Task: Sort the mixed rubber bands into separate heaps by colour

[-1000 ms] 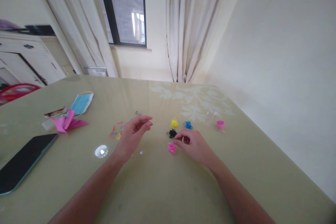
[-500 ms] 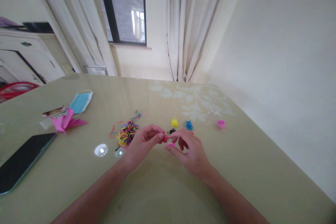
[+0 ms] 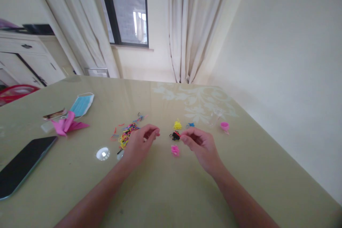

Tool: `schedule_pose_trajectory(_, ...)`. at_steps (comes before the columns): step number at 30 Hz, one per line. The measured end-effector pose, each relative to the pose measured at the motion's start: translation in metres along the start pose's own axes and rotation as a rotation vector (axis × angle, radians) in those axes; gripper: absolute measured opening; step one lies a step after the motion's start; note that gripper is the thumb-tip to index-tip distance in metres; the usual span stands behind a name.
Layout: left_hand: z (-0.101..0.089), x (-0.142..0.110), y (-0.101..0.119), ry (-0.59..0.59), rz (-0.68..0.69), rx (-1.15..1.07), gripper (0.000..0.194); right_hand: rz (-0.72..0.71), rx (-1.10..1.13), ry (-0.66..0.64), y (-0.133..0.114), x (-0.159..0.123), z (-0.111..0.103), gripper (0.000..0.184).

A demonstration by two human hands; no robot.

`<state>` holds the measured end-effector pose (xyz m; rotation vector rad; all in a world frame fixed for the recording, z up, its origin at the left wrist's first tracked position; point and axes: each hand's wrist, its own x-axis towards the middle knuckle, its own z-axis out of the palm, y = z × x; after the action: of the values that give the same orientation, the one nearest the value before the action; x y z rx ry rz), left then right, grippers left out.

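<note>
My right hand (image 3: 201,146) pinches a red rubber band (image 3: 177,134) between thumb and forefinger, over the small pile of black rubber bands (image 3: 175,136). Thumb and fingers of my left hand (image 3: 141,143) are closed together, with a bit of red rubber bands (image 3: 158,133) at their tips, mostly hidden. Partly behind that hand lies a mixed heap of coloured rubber bands (image 3: 125,138). Yellow bands (image 3: 177,124) and blue bands (image 3: 190,125) form small piles beyond the black one. A pink pile (image 3: 175,150) sits nearer me.
A phone (image 3: 25,165), pink folded paper (image 3: 66,124) and a blue face mask (image 3: 82,105) are on the left. Near the heap rests a shiny clear dome (image 3: 103,153). To the right stand a pink cup-like piece (image 3: 224,126) and a clear container (image 3: 214,118).
My hands have parted: the left drew back leftward, the right moved slightly right with a red rubber band. The black and pink piles show more fully, and the blue pile is partly covered.
</note>
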<state>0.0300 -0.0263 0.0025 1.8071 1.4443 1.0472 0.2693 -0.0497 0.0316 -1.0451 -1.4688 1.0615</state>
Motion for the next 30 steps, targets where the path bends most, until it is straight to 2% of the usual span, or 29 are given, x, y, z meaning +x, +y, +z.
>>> schedule_pose_trajectory(2, -0.008, 0.002, -0.007, 0.085, 0.062, 0.413, 0.027, 0.034, 0.091, -0.007, -0.001, 0.002, -0.005, 0.039)
schedule_pose_trajectory(4, -0.016, 0.003, -0.013, 0.084, 0.064, 0.719, 0.028, 0.045, 0.151, -0.008, -0.001, 0.003, -0.008, 0.039)
schedule_pose_trajectory(6, -0.021, 0.003, -0.017, 0.043, 0.015, 0.884, 0.031, 0.038, 0.195, -0.005, -0.002, 0.003, -0.011, 0.039)
schedule_pose_trajectory(8, -0.023, 0.004, -0.020, 0.006, -0.030, 0.957, 0.032, 0.035, 0.228, 0.004, -0.003, 0.003, -0.013, 0.039)
schedule_pose_trajectory(13, -0.023, 0.007, -0.026, -0.046, -0.037, 0.991, 0.029, 0.039, 0.273, 0.056, -0.011, 0.001, -0.015, 0.042)
schedule_pose_trajectory(17, -0.024, 0.009, -0.027, -0.036, -0.028, 0.967, 0.028, 0.030, 0.294, 0.095, -0.014, 0.000, -0.016, 0.041)
schedule_pose_trajectory(20, -0.024, 0.009, -0.025, -0.014, -0.017, 0.946, 0.028, 0.010, 0.260, 0.088, -0.014, 0.003, -0.025, 0.037)
schedule_pose_trajectory(22, -0.024, 0.009, -0.022, 0.012, -0.006, 0.930, 0.028, -0.005, 0.162, 0.087, -0.013, 0.008, -0.037, 0.033)
schedule_pose_trajectory(25, -0.024, 0.010, -0.019, 0.051, -0.002, 0.890, 0.027, -0.003, -0.107, 0.089, -0.007, 0.019, -0.059, 0.025)
schedule_pose_trajectory(28, -0.024, 0.011, -0.017, 0.097, -0.012, 0.789, 0.024, 0.067, -0.369, 0.001, 0.005, 0.027, -0.077, 0.019)
schedule_pose_trajectory(30, -0.024, 0.012, -0.018, 0.127, -0.019, 0.644, 0.023, 0.115, -0.490, -0.055, 0.014, 0.030, -0.082, 0.015)
